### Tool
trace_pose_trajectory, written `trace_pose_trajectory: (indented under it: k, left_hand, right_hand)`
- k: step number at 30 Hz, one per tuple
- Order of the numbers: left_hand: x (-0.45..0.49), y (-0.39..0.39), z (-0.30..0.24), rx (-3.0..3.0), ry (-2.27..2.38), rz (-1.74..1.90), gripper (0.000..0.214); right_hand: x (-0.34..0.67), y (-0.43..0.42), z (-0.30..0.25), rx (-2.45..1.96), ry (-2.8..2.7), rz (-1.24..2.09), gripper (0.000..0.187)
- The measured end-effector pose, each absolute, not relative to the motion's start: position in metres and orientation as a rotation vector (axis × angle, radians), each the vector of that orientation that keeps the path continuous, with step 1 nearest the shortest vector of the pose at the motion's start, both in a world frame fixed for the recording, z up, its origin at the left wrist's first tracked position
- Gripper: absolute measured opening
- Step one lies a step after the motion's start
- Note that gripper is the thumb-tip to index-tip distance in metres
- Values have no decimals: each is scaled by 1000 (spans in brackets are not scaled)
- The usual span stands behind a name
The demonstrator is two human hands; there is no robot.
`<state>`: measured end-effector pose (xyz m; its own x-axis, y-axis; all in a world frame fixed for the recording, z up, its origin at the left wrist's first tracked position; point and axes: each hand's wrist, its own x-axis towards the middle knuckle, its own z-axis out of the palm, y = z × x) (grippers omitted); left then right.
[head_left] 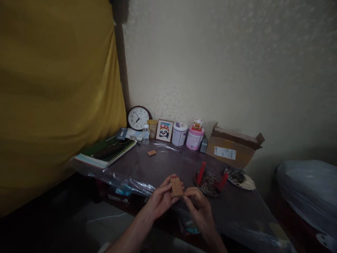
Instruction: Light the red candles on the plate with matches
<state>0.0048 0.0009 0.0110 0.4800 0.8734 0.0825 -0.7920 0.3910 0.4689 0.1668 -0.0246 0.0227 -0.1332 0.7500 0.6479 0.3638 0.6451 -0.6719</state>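
Left hand (160,199), bottom center of frame, holds a small brown matchbox (177,188) tilted up, red match heads (174,178) showing at its top end. Right hand (200,205), just right, has thumb and index nearly together at the box's lower right corner (can't tell if they grip it). Beyond, right of center, two red candles (201,173) stand on a dark-littered plate (207,193); pale sticks (247,182) fan out beside it. Mid-table, a flat brown piece (152,153) lies alone; books (89,161) sit left. Back row, left to right: round clock (138,118), panda picture (164,130), white canister (179,136), pink canister (195,140) topped by a figurine (197,124), open cardboard box (223,154).
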Motion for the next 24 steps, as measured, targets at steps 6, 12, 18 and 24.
trace_pose_trajectory:
  k: [6, 12, 18, 24]
  left_hand:
    - [7, 0, 12, 478, 190, 1066, 31]
    - [9, -1, 15, 509, 203, 1079, 22]
    - [15, -1, 16, 636, 357, 1239, 18]
    - [20, 0, 16, 713, 451, 1339, 24]
  right_hand:
    - [162, -23, 23, -898, -1705, 351, 6]
    - [159, -21, 24, -882, -1683, 325, 7]
    - [159, -18, 20, -930, -1655, 358, 5]
    - [160, -16, 17, -978, -1607, 422, 7]
